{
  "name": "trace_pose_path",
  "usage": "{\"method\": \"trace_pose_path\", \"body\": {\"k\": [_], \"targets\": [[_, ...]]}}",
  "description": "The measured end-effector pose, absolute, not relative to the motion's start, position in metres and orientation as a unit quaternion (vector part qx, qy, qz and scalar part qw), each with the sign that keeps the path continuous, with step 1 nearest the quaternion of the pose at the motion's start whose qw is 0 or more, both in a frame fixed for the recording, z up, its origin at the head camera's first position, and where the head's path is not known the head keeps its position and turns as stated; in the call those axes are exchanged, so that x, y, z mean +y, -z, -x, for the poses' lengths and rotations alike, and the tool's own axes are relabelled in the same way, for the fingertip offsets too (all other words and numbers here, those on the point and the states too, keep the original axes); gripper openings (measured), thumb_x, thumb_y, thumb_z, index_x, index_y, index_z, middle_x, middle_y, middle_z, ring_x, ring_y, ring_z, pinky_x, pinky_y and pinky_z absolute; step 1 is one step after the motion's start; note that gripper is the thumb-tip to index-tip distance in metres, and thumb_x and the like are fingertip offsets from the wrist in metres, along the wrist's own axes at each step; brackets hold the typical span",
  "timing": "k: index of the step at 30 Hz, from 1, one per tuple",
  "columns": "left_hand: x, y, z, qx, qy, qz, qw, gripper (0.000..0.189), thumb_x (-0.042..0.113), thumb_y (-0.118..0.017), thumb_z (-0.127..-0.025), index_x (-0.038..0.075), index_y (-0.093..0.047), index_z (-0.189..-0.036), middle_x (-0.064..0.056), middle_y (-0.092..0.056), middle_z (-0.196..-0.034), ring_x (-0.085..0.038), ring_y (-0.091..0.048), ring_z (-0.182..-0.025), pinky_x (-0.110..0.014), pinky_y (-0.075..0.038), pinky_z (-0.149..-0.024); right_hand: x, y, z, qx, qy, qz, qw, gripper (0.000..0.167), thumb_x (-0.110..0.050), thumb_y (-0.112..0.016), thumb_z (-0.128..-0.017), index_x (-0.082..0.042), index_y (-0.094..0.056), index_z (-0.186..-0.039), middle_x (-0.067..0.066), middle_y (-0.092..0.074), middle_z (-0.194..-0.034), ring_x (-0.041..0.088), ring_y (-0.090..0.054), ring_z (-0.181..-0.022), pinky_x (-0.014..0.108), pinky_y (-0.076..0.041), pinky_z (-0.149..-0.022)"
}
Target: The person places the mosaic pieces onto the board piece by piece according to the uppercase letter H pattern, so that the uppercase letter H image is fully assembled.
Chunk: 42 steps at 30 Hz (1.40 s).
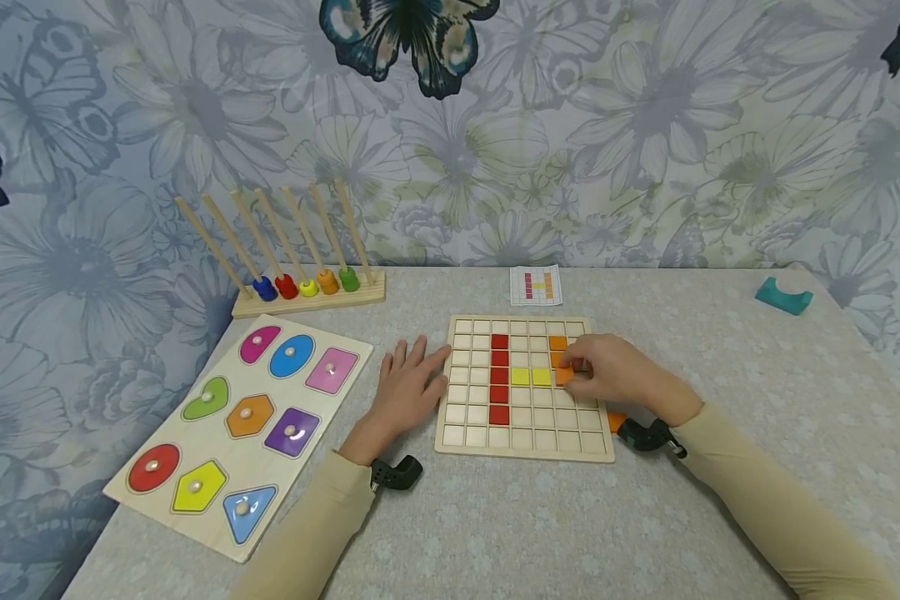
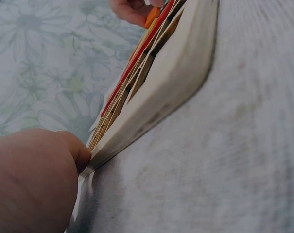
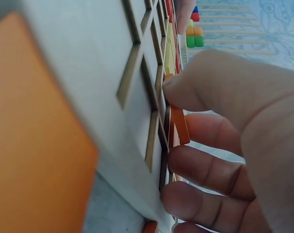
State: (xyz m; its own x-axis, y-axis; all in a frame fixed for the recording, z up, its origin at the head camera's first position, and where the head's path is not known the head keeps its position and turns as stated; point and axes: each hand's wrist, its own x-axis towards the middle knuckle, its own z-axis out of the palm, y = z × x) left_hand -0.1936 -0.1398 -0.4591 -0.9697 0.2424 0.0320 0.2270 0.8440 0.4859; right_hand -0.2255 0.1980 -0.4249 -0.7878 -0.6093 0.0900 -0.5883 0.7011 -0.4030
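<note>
A wooden grid board (image 1: 525,456) lies on the table with a column of red tiles (image 1: 499,376), two yellow tiles (image 1: 530,377) and orange tiles (image 1: 558,342) in its cells. At the right end of the yellow row my right hand (image 1: 621,377) pinches an orange tile (image 3: 180,124) between thumb and fingers, the tile tilted at its cell. My left hand (image 1: 407,392) lies palm down with fingers spread, fingertips at the board's left edge. Beside the board's right edge, partly hidden by the right wrist, is another orange tile (image 1: 616,422).
Behind the board lies a small pattern card (image 1: 536,286) printed with coloured squares. A shape puzzle (image 1: 300,475) with knobbed pieces is on the left. Behind it stands a wooden peg rack (image 1: 375,287) with coloured beads. A teal curved piece (image 1: 784,297) lies at the far right.
</note>
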Motion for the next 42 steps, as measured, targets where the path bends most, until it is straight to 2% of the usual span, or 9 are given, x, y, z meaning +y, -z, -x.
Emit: {"method": "trace_pose_path", "body": {"k": [6,16,28,33,42], "targets": [[-0.140,0.459,0.194,0.960,-0.252,-0.124,0.017,0.053,0.031,-0.044,-0.104,0.018,-0.047,-0.155,-0.024,-0.026,-0.167,-0.051,-0.011,-0.156,-0.070,-0.008,-0.122,0.198,0.427,0.226,0.917,0.218,0.333,0.025,0.020,-0.016,-0.077,-0.081,-0.011,-0.079,-0.100,-0.004,-0.067,-0.084,0.006,-0.046,-0.067,0.024,-0.042,-0.064],[-0.139,0.457,0.193,0.959,-0.254,-0.123,0.018,0.053,0.032,-0.045,-0.104,0.018,-0.047,-0.155,-0.023,-0.026,-0.167,-0.051,-0.010,-0.156,-0.070,-0.008,-0.123,0.202,0.426,0.227,0.921,0.217,0.323,0.036,0.021,-0.016,-0.077,-0.084,-0.009,-0.078,-0.103,0.000,-0.073,-0.090,0.010,-0.058,-0.077,0.032,-0.050,-0.072],[-0.140,0.457,0.193,0.960,-0.250,-0.120,0.020,0.053,0.033,-0.045,-0.104,0.019,-0.047,-0.155,-0.023,-0.025,-0.167,-0.050,-0.009,-0.157,-0.069,-0.007,-0.123,0.211,0.425,0.229,0.930,0.208,0.299,0.040,0.025,-0.015,-0.076,-0.084,-0.007,-0.077,-0.107,-0.001,-0.070,-0.087,0.007,-0.055,-0.070,0.028,-0.048,-0.067],[-0.140,0.458,0.194,0.961,-0.249,-0.120,0.023,0.053,0.033,-0.044,-0.104,0.020,-0.046,-0.155,-0.023,-0.024,-0.168,-0.050,-0.008,-0.157,-0.069,-0.007,-0.123,0.222,0.424,0.229,0.936,0.211,0.277,0.047,0.027,-0.017,-0.077,-0.084,-0.006,-0.076,-0.108,0.001,-0.070,-0.090,0.008,-0.058,-0.073,0.030,-0.051,-0.070],[-0.140,0.457,0.193,0.961,-0.249,-0.122,0.023,0.053,0.032,-0.045,-0.104,0.020,-0.047,-0.155,-0.023,-0.024,-0.167,-0.050,-0.008,-0.157,-0.070,-0.007,-0.123,0.237,0.426,0.228,0.941,0.197,0.274,0.018,0.024,-0.011,-0.077,-0.081,-0.005,-0.077,-0.104,0.004,-0.071,-0.087,0.010,-0.054,-0.069,0.029,-0.048,-0.066]]}}
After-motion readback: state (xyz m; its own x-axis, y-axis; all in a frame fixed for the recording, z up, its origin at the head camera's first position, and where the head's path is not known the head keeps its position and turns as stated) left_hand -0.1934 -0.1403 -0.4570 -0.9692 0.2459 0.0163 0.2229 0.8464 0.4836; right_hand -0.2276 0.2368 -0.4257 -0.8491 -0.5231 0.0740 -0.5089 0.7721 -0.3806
